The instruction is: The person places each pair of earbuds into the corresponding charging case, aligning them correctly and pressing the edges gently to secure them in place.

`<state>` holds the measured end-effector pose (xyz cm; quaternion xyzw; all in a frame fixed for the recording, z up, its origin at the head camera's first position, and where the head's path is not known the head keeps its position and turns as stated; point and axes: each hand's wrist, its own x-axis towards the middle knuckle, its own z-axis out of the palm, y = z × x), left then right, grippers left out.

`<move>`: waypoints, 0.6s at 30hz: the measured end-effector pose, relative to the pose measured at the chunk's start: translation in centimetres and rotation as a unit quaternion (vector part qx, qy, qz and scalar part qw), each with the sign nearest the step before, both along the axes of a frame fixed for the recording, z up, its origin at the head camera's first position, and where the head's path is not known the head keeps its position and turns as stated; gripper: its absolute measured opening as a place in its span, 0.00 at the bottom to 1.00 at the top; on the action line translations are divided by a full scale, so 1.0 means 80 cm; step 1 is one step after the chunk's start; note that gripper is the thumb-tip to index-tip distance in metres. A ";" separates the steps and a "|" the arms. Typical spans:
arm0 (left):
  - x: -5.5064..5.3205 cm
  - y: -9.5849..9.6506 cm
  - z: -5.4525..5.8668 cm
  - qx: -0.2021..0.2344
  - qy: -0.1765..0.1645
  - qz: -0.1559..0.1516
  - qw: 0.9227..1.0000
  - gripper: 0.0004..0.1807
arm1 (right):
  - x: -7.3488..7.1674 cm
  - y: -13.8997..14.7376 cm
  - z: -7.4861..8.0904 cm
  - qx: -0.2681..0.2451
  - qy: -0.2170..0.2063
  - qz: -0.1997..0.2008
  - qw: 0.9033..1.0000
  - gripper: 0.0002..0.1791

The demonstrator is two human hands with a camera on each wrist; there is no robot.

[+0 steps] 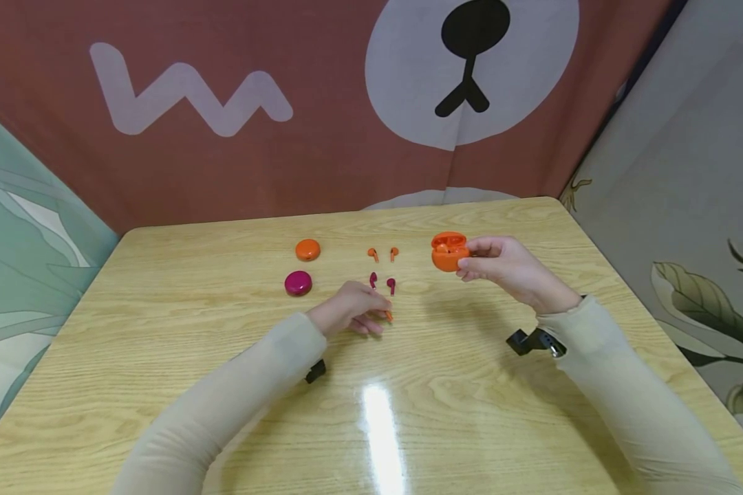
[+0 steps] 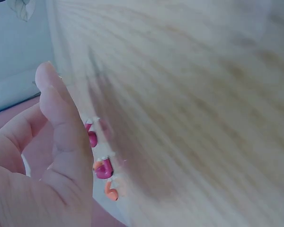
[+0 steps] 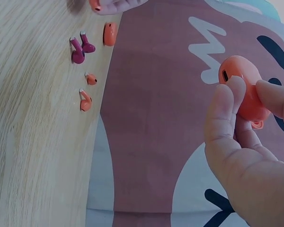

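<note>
My right hand (image 1: 501,268) grips an orange earbud case (image 1: 449,260) with its lid raised, held above the table. Whether an earbud sits inside it is too small to tell. Between thumb and fingers of my left hand (image 1: 354,306), an orange earbud (image 1: 389,316) is pinched low over the table; the left wrist view hides it behind the fingers. Just beyond that hand lie two magenta earbuds, one on the left (image 1: 373,279) and one on the right (image 1: 391,286). Farther back are two orange earbuds, a left one (image 1: 373,254) and a right one (image 1: 394,254).
On the left of the wooden table (image 1: 179,316) stand a closed orange case (image 1: 307,249) and, nearer me, a closed magenta case (image 1: 298,282). A brown printed curtain (image 1: 322,165) hangs behind the table's back edge.
</note>
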<state>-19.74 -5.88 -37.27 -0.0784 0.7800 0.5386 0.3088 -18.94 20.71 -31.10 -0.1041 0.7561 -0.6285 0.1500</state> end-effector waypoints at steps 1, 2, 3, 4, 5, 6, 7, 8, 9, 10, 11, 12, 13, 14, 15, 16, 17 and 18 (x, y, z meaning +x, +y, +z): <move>0.000 -0.001 0.002 0.001 0.000 0.000 1.000 0.10 | 0.000 0.000 0.000 0.001 0.000 0.000 1.000 0.12; 0.000 -0.002 0.003 0.002 -0.001 0.000 1.000 0.10 | 0.000 0.000 0.001 0.002 0.000 -0.001 1.000 0.13; 0.000 -0.004 0.006 0.002 0.000 0.000 1.000 0.10 | 0.000 0.000 0.001 0.002 0.000 0.000 1.000 0.13; 0.000 -0.005 0.008 0.003 -0.001 0.000 1.000 0.11 | 0.000 0.000 0.001 0.002 0.000 0.000 1.000 0.13; 0.000 -0.007 0.010 0.004 0.000 -0.002 1.000 0.11 | 0.000 0.000 0.001 0.001 0.000 0.000 1.000 0.13; 0.000 -0.009 0.014 0.005 -0.001 -0.002 1.000 0.11 | 0.000 0.000 0.001 0.001 0.000 0.000 1.000 0.14; 0.000 -0.010 0.017 0.007 0.000 -0.004 1.000 0.11 | 0.000 0.000 0.000 0.001 0.000 0.000 1.000 0.14; -0.001 -0.012 0.020 0.008 0.002 -0.004 1.000 0.12 | 0.000 0.000 0.000 0.000 0.000 0.000 1.000 0.14; -0.002 -0.014 0.024 0.009 0.004 -0.004 1.000 0.12 | 0.000 0.000 0.000 0.000 0.000 0.001 1.000 0.14; -0.003 -0.015 0.028 0.012 0.005 -0.004 1.000 0.13 | 0.000 0.000 0.000 -0.001 0.000 0.001 1.000 0.14; -0.004 -0.016 0.032 0.012 0.007 -0.003 1.000 0.13 | 0.000 0.000 0.000 -0.001 0.000 0.001 1.000 0.14; -0.004 -0.018 0.037 0.014 0.008 -0.003 1.000 0.13 | 0.000 0.000 0.000 -0.001 0.000 0.002 1.000 0.14; -0.005 -0.019 0.041 0.014 0.010 -0.004 1.000 0.14 | 0.000 0.000 0.000 -0.001 0.000 0.002 1.000 0.14; -0.005 -0.020 0.045 0.016 0.012 -0.005 1.000 0.14 | 0.000 0.000 0.000 0.000 -0.001 0.003 1.000 0.15; -0.006 -0.022 0.049 0.018 0.013 -0.006 1.000 0.14 | 0.000 -0.001 0.000 0.001 -0.001 0.003 1.000 0.15; -0.006 -0.023 0.053 0.019 0.015 -0.008 1.000 0.15 | 0.000 -0.001 0.000 0.001 -0.002 0.002 1.000 0.15; -0.006 -0.023 0.057 0.020 0.018 -0.011 1.000 0.15 | 0.000 -0.001 0.000 0.001 -0.002 0.002 1.000 0.15; -0.006 -0.024 0.061 0.022 0.022 -0.013 0.999 0.15 | 0.001 -0.001 0.000 0.002 -0.002 0.002 1.000 0.15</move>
